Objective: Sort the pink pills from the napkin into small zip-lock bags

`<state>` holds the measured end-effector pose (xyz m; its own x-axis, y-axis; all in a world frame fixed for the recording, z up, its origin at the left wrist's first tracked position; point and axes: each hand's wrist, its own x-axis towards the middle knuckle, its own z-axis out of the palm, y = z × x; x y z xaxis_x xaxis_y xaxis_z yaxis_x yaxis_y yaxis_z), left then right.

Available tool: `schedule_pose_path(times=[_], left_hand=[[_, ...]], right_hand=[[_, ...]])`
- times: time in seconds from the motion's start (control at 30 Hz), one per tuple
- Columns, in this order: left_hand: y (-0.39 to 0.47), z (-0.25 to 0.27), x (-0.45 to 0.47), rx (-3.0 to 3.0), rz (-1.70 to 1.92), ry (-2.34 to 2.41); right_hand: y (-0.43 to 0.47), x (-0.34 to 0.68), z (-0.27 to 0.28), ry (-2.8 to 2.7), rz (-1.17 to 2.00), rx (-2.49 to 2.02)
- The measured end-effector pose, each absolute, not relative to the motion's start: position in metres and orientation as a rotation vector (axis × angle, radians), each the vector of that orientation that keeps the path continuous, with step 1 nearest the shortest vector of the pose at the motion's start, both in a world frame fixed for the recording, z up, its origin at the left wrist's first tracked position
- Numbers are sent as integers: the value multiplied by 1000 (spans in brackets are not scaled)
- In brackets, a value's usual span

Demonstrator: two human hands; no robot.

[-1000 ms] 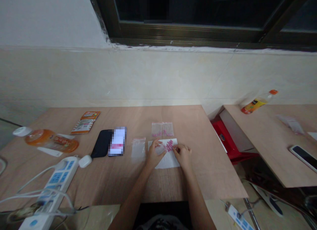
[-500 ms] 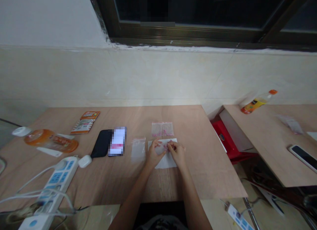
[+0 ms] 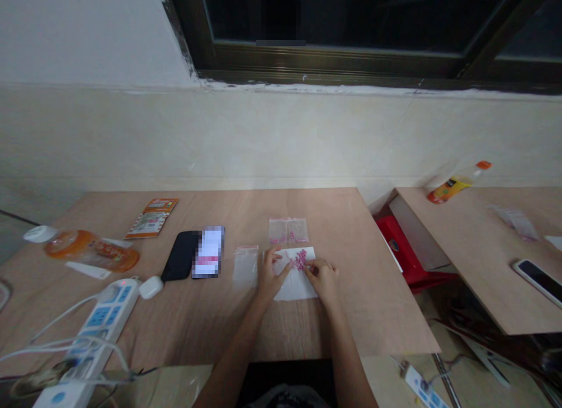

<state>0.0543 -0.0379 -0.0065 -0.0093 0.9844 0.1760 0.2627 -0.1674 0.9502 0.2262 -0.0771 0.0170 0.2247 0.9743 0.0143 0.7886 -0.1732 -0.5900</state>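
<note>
a pale wall (image 3: 263,133) rises behind a wood-grained tabletop (image 3: 373,317), with a dark window (image 3: 351,21) above it, its upper part cut off from view. on the tabletop lies a white sheet of paper (image 3: 295,288), its left edge partly covered by the person's left hand (image 3: 268,276). the pink beads (image 3: 301,258) sit in a loose cluster on the paper, between the two hands; they're too small for me to make out whether any are strung.

the left grip is curved, with a gap between thumb and forefinger, and i can't tell if it has hold of anything. the right hand (image 3: 325,276) is at the right side of the cluster, its grip narrow, thumb and forefinger close together; whether a bead is caught there i can't say.

just beyond the paper lie two small clear zip bags (image 3: 297,228) with pink bits at the bottom, and left of it another clear bag (image 3: 246,266). farther left, a phone (image 3: 208,253) has its screen blurred into blocks, and a power strip (image 3: 100,320) runs out of view, partly hidden under cables.
</note>
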Motion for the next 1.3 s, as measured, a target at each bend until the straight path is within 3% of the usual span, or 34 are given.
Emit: schedule_pose_path(times=[0.33,0.8,1.3], left_hand=[[-35,-7,51,1152,1331,1276],[-34,-5,51,1196,1355,1239],[-36,-6,52,1182,1275,1271]], right_hand=[[-77,227,12,-1545,483,-1946],[-57,200,24,-1401,760,-1549],[-77,223,15,-1415,642,-1741]])
